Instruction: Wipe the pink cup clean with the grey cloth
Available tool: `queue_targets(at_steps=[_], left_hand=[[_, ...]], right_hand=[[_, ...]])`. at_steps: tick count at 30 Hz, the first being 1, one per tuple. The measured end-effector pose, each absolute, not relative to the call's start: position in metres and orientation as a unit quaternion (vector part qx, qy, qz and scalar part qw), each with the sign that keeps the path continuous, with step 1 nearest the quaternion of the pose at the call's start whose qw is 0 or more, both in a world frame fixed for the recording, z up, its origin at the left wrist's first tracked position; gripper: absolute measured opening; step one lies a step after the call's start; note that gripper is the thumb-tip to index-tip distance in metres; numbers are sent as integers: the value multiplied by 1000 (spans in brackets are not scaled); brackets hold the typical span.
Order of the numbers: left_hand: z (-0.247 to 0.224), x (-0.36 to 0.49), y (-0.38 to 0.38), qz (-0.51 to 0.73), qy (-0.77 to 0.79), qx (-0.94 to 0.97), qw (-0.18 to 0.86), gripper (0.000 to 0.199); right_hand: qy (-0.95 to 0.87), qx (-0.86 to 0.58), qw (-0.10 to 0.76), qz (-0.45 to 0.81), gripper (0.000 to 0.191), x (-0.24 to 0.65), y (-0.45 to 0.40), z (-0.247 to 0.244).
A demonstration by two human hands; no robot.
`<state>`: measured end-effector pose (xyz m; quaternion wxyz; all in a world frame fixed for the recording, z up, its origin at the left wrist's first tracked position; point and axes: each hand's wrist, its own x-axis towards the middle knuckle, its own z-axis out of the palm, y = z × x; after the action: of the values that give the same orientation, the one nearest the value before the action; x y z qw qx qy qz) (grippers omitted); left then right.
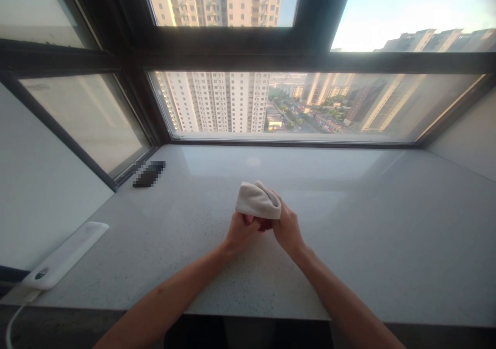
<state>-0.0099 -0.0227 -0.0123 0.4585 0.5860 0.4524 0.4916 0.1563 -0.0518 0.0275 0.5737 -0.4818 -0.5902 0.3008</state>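
- The left hand (242,230) is closed around the near left side of the white cloth (258,200), its fingers curled in beneath the fabric.
- The right hand (289,230) grips the cloth's right side, with the fingers bent around it and meeting the left hand's fingers under the bundle; shadow hides exactly how they interlock.
- The white cloth is bunched or folded into a soft, rounded wad, held between both hands over the middle of the counter. Its upper part stands above the hands, and its far end is folded over.
- The left forearm (163,302) and right forearm (341,302) reach in from the near edge, angling toward each other.
- The speckled pale stone counter (360,245) runs beneath the hands and spans the scene up to the window.
- A black phone (149,174), partly pixelated, lies far left on the counter, just beside the window frame.
- A flat white power strip (65,256) lies near left, along the left wall (42,194), with a white cable (11,323) dropping over the near edge.
- The dark window frame (310,62) runs along the counter's far side, well apart from the hands.
- High-rise apartment towers (213,101) stand beyond the glass, under a pale sky.
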Motion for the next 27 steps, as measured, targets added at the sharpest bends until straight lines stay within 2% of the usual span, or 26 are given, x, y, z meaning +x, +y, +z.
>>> queue_targets(at_steps=[2,4,7,11,14,17,19,21,24,27], left_hand=[[-9,-12,-20,556,448,564,416,25],[-6,-14,-18,601,435,547,388,36],[-5,-16,-14,631,426,532,371,50],[-5,-23,-6,660,434,492,366,62],[-2,-28,2,661,426,435,439,67],[3,-30,6,636,379,389,547,68],[5,-29,6,604,340,378,614,75],[6,-27,2,565,301,390,662,88],[6,-23,-6,505,257,443,695,105],[4,-18,-13,458,252,513,681,120]], right_hand=[[-532,-460,608,369,41,147,-51,23],[-477,-439,623,437,37,139,-48,15],[-432,-428,617,499,48,128,-48,1],[-470,-470,578,473,57,120,-60,-10],[-454,-498,602,428,51,122,-69,-13],[-342,-468,704,410,41,134,-61,-5],[-265,-415,776,395,43,146,-47,5],[-228,-357,812,401,48,157,-33,15],[-230,-327,787,470,56,162,-21,20],[-256,-375,726,516,68,154,-23,10]])
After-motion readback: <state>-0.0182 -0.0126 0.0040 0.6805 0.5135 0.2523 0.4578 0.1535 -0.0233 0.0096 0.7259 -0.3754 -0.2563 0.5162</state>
